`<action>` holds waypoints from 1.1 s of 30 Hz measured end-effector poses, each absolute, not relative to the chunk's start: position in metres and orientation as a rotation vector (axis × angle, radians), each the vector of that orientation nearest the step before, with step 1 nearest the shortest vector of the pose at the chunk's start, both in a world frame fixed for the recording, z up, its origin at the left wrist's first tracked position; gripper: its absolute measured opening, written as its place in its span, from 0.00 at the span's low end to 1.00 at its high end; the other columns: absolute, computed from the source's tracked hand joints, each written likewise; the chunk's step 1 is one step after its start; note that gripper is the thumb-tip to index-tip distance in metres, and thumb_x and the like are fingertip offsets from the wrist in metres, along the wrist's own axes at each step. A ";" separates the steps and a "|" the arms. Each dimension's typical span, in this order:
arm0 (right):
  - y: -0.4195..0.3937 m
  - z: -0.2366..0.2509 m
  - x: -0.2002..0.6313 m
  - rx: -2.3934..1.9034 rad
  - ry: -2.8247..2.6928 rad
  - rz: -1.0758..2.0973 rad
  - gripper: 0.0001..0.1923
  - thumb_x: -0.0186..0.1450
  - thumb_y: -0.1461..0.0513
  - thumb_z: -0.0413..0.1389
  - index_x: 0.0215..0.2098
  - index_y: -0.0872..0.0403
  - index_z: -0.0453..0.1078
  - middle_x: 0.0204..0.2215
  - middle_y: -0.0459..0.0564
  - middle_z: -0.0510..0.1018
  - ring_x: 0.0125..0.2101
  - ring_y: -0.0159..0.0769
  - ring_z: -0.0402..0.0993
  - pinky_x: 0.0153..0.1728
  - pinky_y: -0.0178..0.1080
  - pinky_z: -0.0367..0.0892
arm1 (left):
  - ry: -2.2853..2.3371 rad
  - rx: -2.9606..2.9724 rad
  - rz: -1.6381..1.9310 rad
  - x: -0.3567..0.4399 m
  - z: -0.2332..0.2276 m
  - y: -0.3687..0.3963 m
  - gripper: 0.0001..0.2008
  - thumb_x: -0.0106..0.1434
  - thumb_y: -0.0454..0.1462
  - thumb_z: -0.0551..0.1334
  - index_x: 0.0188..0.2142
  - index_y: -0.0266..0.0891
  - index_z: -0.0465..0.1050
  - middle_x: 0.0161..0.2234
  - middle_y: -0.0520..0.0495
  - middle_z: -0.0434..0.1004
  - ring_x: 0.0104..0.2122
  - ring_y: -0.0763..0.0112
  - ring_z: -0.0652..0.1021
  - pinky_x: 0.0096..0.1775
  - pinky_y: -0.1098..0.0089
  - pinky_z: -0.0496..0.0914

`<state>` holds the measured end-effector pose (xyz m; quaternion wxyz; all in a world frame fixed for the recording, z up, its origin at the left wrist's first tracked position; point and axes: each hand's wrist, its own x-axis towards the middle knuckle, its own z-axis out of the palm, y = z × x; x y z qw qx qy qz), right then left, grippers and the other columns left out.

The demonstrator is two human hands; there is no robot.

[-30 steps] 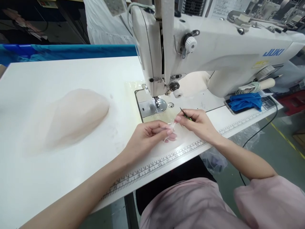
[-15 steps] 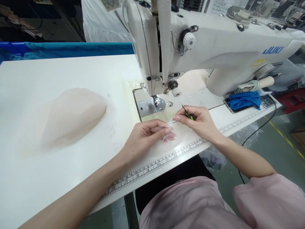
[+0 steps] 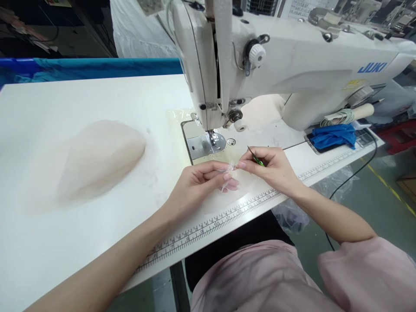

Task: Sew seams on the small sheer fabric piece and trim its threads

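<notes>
Left hand: the grip of the left hand [image 3: 198, 184] is closed, thumb against fingers, pinching thin white strands [image 3: 231, 166] — threads or a sheer strip, too fine to tell which.
Right hand: the right hand [image 3: 274, 167] keeps a slender pointed tool [image 3: 258, 160], dark at the tip and green lower down, clasped in its grip; its thumb and forefinger meet at the strands' right side.
White strands: between the two hands, above the near part of the desk [image 3: 156, 108], in front of the needle plate [image 3: 204, 146].
Sewing machine: a white machine [image 3: 292, 65] with blue lettering, its needle area just beyond the hands.
Pale fabric: one beige, sheer piece [image 3: 105, 160] lies on the left of the desk, well apart from the hands; another [image 3: 263, 112] lies behind the needle area.
Desk edge: a printed ruler [image 3: 224, 219] runs along the near side.
Right end: a crumpled blue cloth [image 3: 334, 136] rests on a flat dark object [image 3: 320, 150] — partly hidden — near a cream roll [image 3: 363, 112].
</notes>
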<state>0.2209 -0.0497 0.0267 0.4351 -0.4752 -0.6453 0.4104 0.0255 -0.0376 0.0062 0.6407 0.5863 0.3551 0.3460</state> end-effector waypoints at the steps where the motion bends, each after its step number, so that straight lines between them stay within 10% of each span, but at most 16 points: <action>1: -0.050 0.027 0.221 -1.191 -1.608 1.030 0.17 0.59 0.50 0.62 0.24 0.56 0.73 0.22 0.43 0.71 0.23 0.26 0.59 0.25 0.34 0.55 | 0.814 1.340 0.791 0.026 0.006 -0.038 0.08 0.61 0.38 0.65 0.40 0.41 0.77 0.29 0.49 0.82 0.27 0.70 0.79 0.33 0.68 0.74; 11: -0.051 0.026 0.225 -1.179 -1.734 0.871 0.15 0.61 0.52 0.61 0.27 0.55 0.73 0.22 0.43 0.70 0.23 0.26 0.60 0.24 0.33 0.57 | 0.836 1.337 0.791 0.026 0.007 -0.036 0.10 0.61 0.39 0.65 0.42 0.41 0.77 0.28 0.48 0.82 0.28 0.68 0.81 0.34 0.66 0.76; 20: -0.057 0.013 0.235 -1.177 -2.149 0.008 0.17 0.68 0.57 0.53 0.54 0.53 0.68 0.36 0.48 0.76 0.30 0.30 0.70 0.26 0.33 0.61 | 0.844 1.270 0.807 0.026 0.008 -0.035 0.11 0.60 0.41 0.65 0.42 0.42 0.78 0.28 0.48 0.82 0.27 0.68 0.81 0.35 0.66 0.77; 33: -0.056 0.013 0.232 -1.220 -2.211 -0.164 0.18 0.69 0.57 0.51 0.55 0.53 0.66 0.37 0.47 0.76 0.29 0.29 0.71 0.25 0.33 0.61 | 0.824 1.207 0.800 0.024 0.003 -0.035 0.10 0.61 0.41 0.65 0.42 0.45 0.79 0.28 0.51 0.82 0.29 0.68 0.81 0.38 0.66 0.78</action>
